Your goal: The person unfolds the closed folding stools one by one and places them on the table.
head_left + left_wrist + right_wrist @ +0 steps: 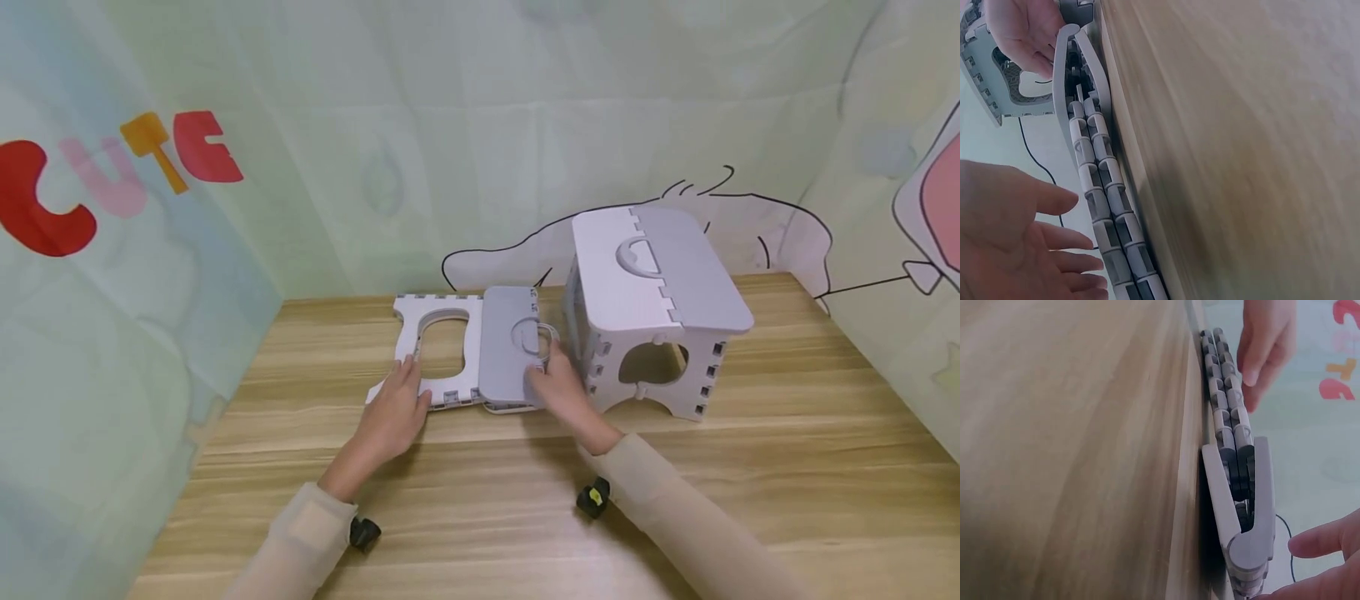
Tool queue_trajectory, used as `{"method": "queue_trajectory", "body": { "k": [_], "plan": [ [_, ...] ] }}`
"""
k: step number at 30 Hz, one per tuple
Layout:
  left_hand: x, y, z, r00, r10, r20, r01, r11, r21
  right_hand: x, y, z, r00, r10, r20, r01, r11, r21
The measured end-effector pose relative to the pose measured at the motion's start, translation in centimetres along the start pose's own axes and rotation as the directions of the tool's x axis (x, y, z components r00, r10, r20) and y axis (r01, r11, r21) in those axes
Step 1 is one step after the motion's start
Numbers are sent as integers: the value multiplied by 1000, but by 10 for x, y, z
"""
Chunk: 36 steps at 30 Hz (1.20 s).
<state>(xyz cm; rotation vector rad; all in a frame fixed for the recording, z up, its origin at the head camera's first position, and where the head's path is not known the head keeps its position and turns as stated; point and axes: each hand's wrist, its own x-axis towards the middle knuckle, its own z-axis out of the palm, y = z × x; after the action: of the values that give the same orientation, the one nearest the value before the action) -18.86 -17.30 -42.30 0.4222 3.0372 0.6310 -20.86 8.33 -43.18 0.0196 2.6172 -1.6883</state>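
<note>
A folded plastic step stool [510, 350] lies flat on the wooden table, its white leg frame on the left and its grey seat half with a carry handle [547, 340] on the right. Over the leg frame's near left corner is my left hand [390, 412], fingers straight and reaching to the oval opening. My right hand [558, 387] is at the seat's right end, thumb over the grey panel and fingers beside the handle. In the right wrist view, that thumb [1316, 540] stands apart from the stool's hinged edge [1229, 412].
Right of the folded stool stands an unfolded stool [660, 275] with a white and grey top, close to my right hand. A printed cloth [420, 150] hangs behind the table [465, 500]. Black wrist cameras [592, 497] sit under both sleeves.
</note>
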Motion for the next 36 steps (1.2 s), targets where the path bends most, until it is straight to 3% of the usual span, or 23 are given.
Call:
{"method": "queue_trajectory", "body": {
  "k": [9,21,25,28,32,36],
  "plan": [
    [-5,-6,0,1000,-4,15,3,1000,14,5,2,3,997,78,-19,-75,991,111],
    [-5,-17,-1,999,34,17,-34,999,35,9,-1,8,991,106,-83,-87,976,198],
    [-6,-20,0,998,64,0,-64,997,50,11,1,11,989,103,-107,-68,954,291],
    [-7,-21,0,997,74,-7,-73,996,60,12,0,12,983,145,-108,-99,932,349],
    [-7,-22,0,995,99,-15,-98,993,68,13,-2,11,969,221,-110,-165,910,381],
    [-6,-23,-2,993,115,-15,-114,991,70,12,-4,11,969,216,-122,-151,904,399]
  ]
}}
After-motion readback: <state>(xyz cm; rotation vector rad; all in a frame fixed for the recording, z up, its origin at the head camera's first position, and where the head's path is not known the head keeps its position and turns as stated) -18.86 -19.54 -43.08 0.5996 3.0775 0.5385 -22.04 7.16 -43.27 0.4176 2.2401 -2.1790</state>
